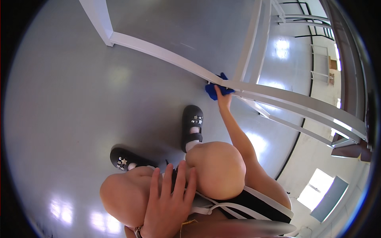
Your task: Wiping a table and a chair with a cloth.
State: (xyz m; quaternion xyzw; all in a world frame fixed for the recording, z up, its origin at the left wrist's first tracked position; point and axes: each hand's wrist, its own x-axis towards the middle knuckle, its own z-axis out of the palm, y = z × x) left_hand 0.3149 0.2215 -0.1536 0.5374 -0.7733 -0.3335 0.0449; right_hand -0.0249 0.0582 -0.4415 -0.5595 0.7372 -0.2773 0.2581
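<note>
My right arm stretches forward past my right knee, and my right hand (pixel 224 99) is closed on a blue cloth (pixel 213 92). The cloth is bunched over a low white metal rail (pixel 166 54), close to where it meets another white bar at the frame's corner. Part of the cloth pokes up behind the rail, and some of my fingers are hidden there. My left hand (pixel 170 208) lies with its fingers stretched out and spread between my bent knees, with nothing in it. A bracelet shows at its wrist.
A white upright leg (pixel 97 20) stands at the upper left end of the rail. More white bars (pixel 309 105) run to the right under a dark top (pixel 353 59). My black shoes (pixel 192 125) rest on the shiny grey floor (pixel 67 119). A window (pixel 316 188) shows at lower right.
</note>
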